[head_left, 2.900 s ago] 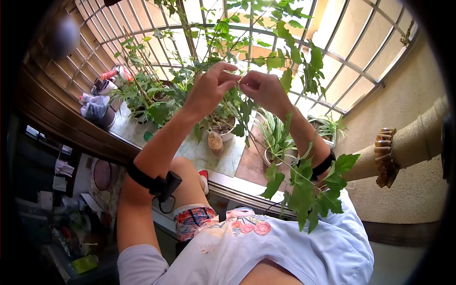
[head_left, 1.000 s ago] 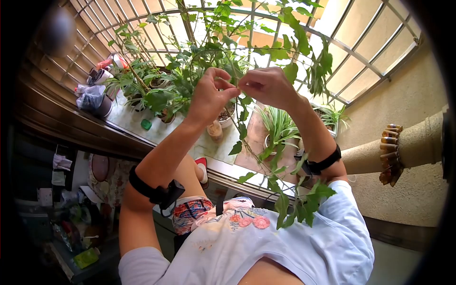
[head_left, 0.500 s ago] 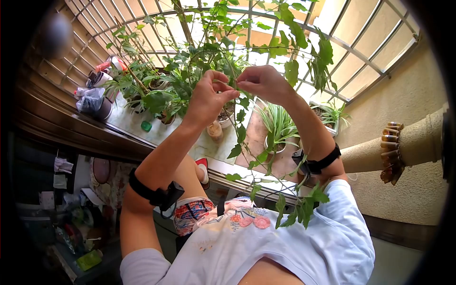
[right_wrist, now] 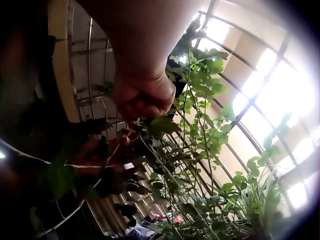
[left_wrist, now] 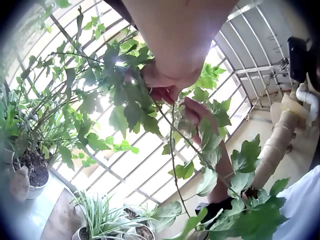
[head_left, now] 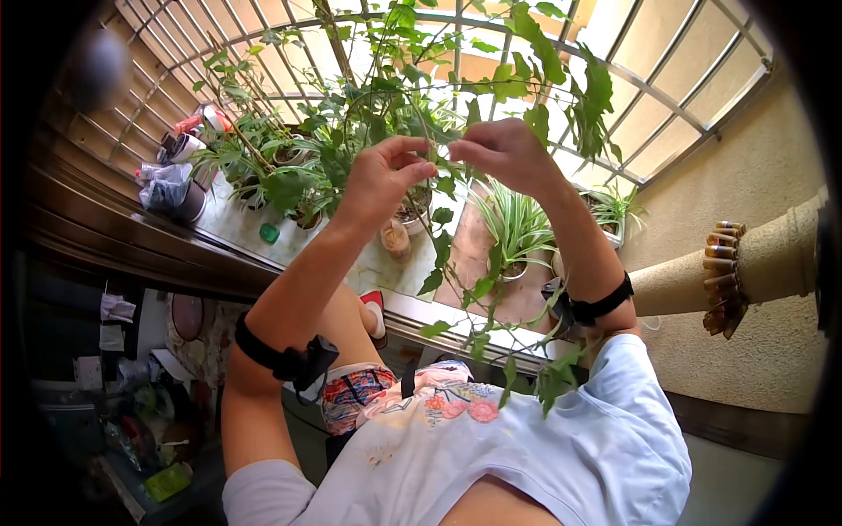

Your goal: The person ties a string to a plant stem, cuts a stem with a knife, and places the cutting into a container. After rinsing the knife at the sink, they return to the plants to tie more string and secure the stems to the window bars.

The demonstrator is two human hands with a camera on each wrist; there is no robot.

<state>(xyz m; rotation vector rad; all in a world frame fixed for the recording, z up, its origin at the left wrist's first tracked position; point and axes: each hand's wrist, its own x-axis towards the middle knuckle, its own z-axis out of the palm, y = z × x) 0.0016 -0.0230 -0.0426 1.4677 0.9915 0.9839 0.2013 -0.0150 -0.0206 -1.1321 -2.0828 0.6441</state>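
Observation:
A long leafy vine (head_left: 442, 249) hangs from the hands towards the person's lap. My left hand (head_left: 381, 182) pinches its thin stem (left_wrist: 173, 142) between thumb and fingers, and the stem runs on below it in the left wrist view. Just to the right is my right hand (head_left: 510, 158), fingers curled and thumb tip close to the stem. A green leaf (right_wrist: 163, 125) sits right at the curled fingers in the right wrist view. I cannot tell whether the right fingers hold anything. More climbing foliage (head_left: 386, 96) rises behind both hands.
Metal window bars (head_left: 667, 88) enclose the far side. Potted spider plants (head_left: 513, 223) stand on the ledge to the right, bushy pots to the left. A tan lump (head_left: 395, 241) lies before the middle pot. A wrapped pipe (head_left: 671, 289) juts from the right wall.
The hanging vine has swung left and hangs lower, away from the right arm. The right hand has drawn slightly right, widening the gap from the left fingertips.

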